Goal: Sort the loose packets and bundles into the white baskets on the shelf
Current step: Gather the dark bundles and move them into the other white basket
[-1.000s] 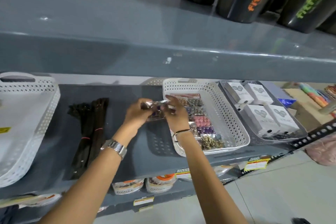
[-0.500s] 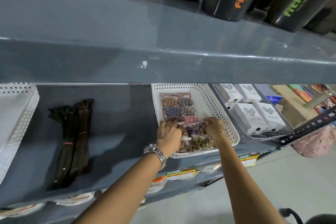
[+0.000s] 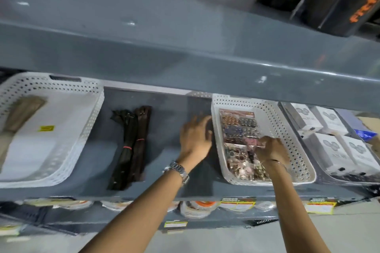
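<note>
Two hands | left hand spread, empty, beside basket wall | right hand pinching packets inside | dark bundles lie apart on bare shelf

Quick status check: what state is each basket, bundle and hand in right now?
Left basket: nearly empty, flat item at its left end.
Middle basket: holds bead packets.
Dark bundles: loose on shelf, tied with red bands.
Left hand: open, empty, beside middle basket.
Right hand: on the packets, grip unclear.
</note>
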Demonstrator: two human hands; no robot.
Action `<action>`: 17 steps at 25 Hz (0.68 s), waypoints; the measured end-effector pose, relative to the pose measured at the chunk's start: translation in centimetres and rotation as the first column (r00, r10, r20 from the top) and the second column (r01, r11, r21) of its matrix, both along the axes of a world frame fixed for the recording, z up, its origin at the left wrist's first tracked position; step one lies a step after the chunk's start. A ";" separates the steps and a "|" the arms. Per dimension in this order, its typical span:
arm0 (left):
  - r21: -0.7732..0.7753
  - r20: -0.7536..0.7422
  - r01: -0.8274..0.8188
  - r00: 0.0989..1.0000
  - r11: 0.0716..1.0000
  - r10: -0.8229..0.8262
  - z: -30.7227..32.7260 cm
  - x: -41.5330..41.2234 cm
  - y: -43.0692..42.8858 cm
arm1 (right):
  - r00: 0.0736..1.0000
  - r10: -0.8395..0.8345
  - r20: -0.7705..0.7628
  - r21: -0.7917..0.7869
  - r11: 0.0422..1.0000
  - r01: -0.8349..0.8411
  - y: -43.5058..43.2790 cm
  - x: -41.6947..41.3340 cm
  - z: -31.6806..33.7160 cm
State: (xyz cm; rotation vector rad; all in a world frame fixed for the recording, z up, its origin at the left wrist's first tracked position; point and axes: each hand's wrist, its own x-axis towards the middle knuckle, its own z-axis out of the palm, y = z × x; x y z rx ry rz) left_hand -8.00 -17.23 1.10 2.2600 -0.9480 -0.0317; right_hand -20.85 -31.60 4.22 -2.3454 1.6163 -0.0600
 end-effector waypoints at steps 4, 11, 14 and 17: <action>0.035 -0.084 -0.576 0.813 0.817 0.577 -1.1 6.2 8.4 | 0.899 0.309 0.309 -0.189 0.947 -0.261 10.4 8.1 0.8; 0.352 -0.279 -0.407 0.814 0.843 0.510 -3.9 8.8 16.3 | 0.868 0.454 0.200 0.296 0.816 -0.496 23.2 17.6 -5.7; 0.325 -0.449 -0.264 0.802 0.908 0.394 -3.8 9.3 16.7 | 0.921 0.194 0.339 0.419 0.845 -0.332 22.6 17.8 -6.1; 0.185 -0.516 -0.202 0.813 0.962 0.270 -1.2 10.0 16.7 | 0.790 -0.169 0.589 0.666 0.656 -0.356 22.5 17.7 -4.1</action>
